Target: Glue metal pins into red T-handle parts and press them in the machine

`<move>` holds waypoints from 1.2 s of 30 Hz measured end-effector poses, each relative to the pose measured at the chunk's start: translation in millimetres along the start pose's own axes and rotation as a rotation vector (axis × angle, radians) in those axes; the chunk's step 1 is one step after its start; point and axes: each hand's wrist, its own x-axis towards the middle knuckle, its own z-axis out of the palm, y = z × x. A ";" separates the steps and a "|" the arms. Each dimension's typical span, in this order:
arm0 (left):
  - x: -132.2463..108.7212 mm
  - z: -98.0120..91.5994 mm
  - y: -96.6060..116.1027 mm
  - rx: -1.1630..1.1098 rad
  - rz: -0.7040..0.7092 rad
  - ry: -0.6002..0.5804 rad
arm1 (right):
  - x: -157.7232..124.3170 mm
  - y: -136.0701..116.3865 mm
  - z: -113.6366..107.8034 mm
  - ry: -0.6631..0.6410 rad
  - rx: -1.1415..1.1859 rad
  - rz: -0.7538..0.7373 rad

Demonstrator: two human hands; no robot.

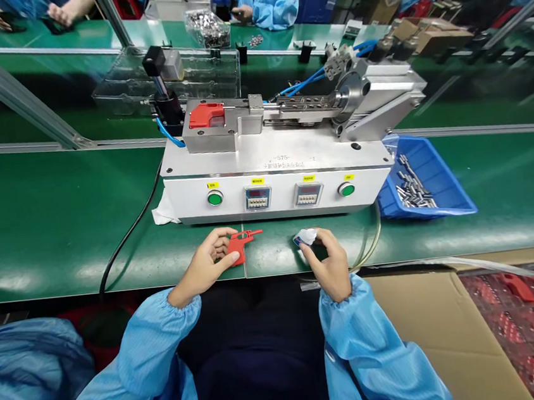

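Observation:
My left hand (203,264) is closed on a red plastic housing part (238,249) with a thin prong that points right, just above the front of the green bench. In my right hand (329,262), thumb and fingers pinch a small white bottle (306,236) with a dark blue patch on it. The two held things are apart. Behind both hands stands a metal bench machine (276,154) with green buttons and two counters on its front. Another red part (205,114) sits in the holder at the machine's upper left.
A blue bin (440,172) of metal pins stands right of the machine. A black cable (131,230) runs down at the left. Right of my lap are a cardboard box (429,335) and trays of red parts (533,325). Co-workers' hands (61,15) show across the bench.

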 end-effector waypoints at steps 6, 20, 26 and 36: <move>-1.4 -1.1 2.5 0.064 0.011 0.001 | -1.7 0.9 -0.2 -0.003 0.190 0.135; 4.8 11.1 6.3 0.121 0.033 -0.031 | 21.9 28.3 -11.9 0.175 0.161 0.204; 4.2 10.8 6.2 0.182 0.063 -0.043 | 17.8 9.9 -7.7 0.047 0.263 0.207; 2.5 11.8 6.6 0.243 0.079 -0.048 | 13.2 6.5 -4.7 -0.025 0.308 0.191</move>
